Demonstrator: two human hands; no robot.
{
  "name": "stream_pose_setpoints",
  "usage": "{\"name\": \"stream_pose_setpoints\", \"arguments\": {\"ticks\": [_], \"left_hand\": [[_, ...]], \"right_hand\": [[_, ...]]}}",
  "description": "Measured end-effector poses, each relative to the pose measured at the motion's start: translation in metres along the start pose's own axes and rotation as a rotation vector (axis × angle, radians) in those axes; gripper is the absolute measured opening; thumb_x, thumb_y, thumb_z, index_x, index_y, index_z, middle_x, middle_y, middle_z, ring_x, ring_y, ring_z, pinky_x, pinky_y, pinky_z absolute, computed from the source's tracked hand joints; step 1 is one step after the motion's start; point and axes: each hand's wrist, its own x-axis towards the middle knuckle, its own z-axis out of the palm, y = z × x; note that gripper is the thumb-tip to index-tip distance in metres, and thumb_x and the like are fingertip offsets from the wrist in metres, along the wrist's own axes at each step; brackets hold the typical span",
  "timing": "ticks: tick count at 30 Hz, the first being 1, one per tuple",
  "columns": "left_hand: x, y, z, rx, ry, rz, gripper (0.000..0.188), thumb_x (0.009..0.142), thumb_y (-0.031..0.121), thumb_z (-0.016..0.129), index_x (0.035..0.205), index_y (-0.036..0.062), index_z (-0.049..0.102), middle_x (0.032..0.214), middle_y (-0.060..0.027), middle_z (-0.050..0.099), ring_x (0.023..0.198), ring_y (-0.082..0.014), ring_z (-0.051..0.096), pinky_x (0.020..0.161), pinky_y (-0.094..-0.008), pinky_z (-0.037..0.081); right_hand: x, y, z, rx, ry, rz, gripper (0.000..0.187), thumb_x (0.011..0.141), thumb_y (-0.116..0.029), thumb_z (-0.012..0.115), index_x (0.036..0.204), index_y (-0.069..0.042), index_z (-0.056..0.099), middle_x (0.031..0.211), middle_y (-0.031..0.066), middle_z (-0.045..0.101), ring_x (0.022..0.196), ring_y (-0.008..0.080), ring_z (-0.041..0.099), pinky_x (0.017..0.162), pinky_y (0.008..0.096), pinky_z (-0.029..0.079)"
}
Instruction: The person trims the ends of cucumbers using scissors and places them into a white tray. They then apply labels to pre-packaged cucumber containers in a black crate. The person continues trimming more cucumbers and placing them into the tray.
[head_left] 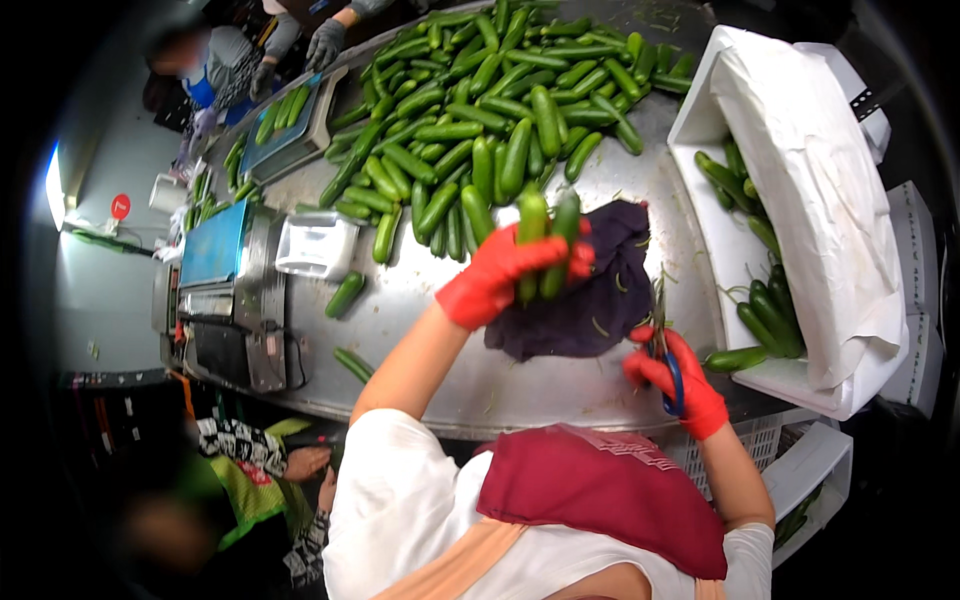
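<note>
My left hand, in a red glove, is closed round two green cucumbers held side by side. They are upright in the picture, above a dark cloth on the metal table. My right hand, also red-gloved, grips a pair of scissors with blue handles, its blades pointing away from me. Whether the blades are parted I cannot tell. A large pile of cucumbers covers the far part of the table, just beyond my left hand.
A white foam box with cucumbers and a white liner stands at the right. On the left are scales and a clear plastic tub. Two other people work nearby, one with grey gloves. Small green trimmings lie on the steel table.
</note>
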Motion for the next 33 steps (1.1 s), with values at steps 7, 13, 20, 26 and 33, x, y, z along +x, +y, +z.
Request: {"name": "stream_pose_setpoints", "arguments": {"ticks": [7,13,20,26,33], "left_hand": [[0.003,-0.053,0.032,0.318,-0.043,-0.121,0.062,0.083,0.017,0.075,0.138,0.0111,0.048,0.114,-0.0034,0.063,0.095,-0.01,0.06,0.086,-0.0297,0.05],[0.051,0.047,-0.068,0.633,0.264,0.211,0.042,0.084,0.021,0.073,0.12,0.0075,0.055,0.092,-0.0007,0.064,0.081,-0.0109,0.062,0.075,-0.0273,0.051],[0.063,0.086,-0.032,1.443,0.353,0.466,0.063,0.086,0.034,0.068,0.135,0.0006,0.046,0.124,-0.0168,0.059,0.116,-0.0298,0.055,0.096,-0.0372,0.043],[0.046,-0.072,-0.011,0.343,-0.006,0.078,0.041,0.086,0.004,0.064,0.126,0.0019,0.054,0.102,-0.0057,0.064,0.095,-0.0128,0.061,0.087,-0.0262,0.047],[0.026,-0.117,-0.021,0.504,-0.043,0.3,0.02,0.081,-0.008,0.06,0.098,0.0023,0.059,0.092,-0.0087,0.065,0.097,-0.0205,0.063,0.087,-0.0337,0.05]], "right_hand": [[0.067,-0.003,0.028,0.205,0.15,-0.255,0.05,0.086,-0.018,0.071,0.129,-0.005,0.049,0.114,0.007,0.058,0.102,0.0185,0.058,0.095,0.0304,0.042],[0.069,0.022,0.015,0.468,0.261,-0.106,0.05,0.089,-0.018,0.065,0.132,-0.001,0.045,0.109,0.0113,0.06,0.105,0.0245,0.058,0.097,0.0351,0.044],[0.087,0.004,0.021,0.489,0.304,-0.277,0.047,0.087,-0.012,0.068,0.129,-0.004,0.048,0.115,0.0121,0.059,0.109,0.0219,0.058,0.095,0.0332,0.044],[0.096,0.004,0.036,0.36,0.308,-0.333,0.044,0.087,-0.015,0.069,0.125,-0.003,0.049,0.096,0.0098,0.063,0.084,0.0181,0.062,0.077,0.0291,0.05],[0.118,0.068,0.008,0.295,0.258,-0.165,0.032,0.091,-0.013,0.061,0.12,-0.008,0.05,0.075,0.0101,0.062,0.055,0.0182,0.059,0.048,0.0288,0.048]]}}
